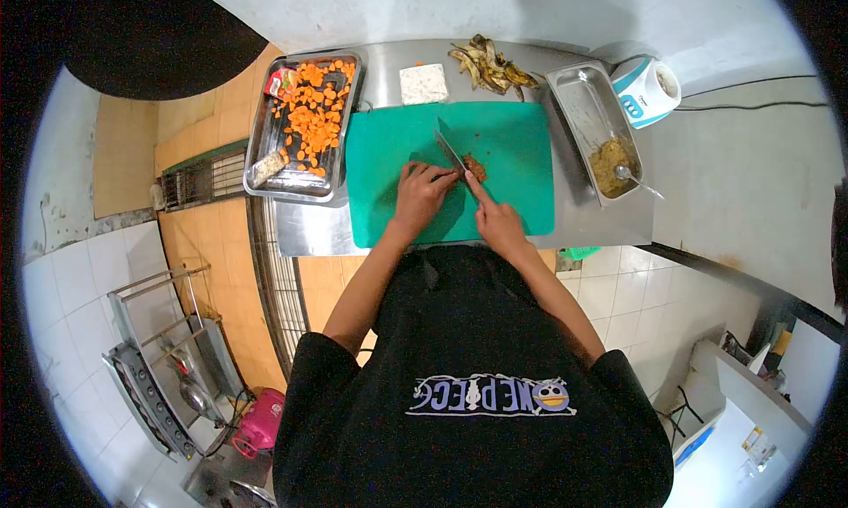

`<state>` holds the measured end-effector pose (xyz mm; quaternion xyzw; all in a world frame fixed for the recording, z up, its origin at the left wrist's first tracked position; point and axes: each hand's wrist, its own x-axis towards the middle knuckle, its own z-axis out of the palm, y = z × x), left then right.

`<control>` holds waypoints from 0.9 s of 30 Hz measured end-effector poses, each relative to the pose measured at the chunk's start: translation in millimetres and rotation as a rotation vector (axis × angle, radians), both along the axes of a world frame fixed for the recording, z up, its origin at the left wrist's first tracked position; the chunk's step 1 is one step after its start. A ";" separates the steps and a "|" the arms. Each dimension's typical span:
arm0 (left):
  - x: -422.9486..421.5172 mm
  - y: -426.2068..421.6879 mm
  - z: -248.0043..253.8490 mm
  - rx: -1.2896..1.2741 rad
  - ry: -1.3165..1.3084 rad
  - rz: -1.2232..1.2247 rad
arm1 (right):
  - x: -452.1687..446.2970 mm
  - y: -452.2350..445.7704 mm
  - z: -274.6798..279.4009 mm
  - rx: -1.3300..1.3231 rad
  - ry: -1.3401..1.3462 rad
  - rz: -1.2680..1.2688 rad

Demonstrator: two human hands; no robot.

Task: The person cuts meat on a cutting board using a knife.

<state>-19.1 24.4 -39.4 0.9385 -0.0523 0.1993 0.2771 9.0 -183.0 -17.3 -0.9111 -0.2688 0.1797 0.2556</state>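
My right hand (500,222) grips a kitchen knife (449,149), its blade pointing away from me and slightly left over the green cutting board (389,137). Just right of the blade lies a small heap of finely chopped reddish-brown food (475,167), with a few crumbs around it. On the blade's left side, my left hand (423,195) has its fingers bent together, their tips close to the knife. Whatever those fingertips pin down is mostly hidden and too small to name.
Left of the board, a metal tray (253,155) holds sliced carrots (314,119), a red packet (282,83) and a pale block. Behind the board are a white block (424,84) and dark peels (493,66). At right stand a metal pan (583,102) with yellowish mash and a spoon, and a white-and-blue appliance (647,92).
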 end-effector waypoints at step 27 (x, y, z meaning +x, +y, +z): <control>-3.8 1.7 0.1 0.046 -0.035 -0.049 | 2.3 -1.9 18.3 0.132 0.226 -0.093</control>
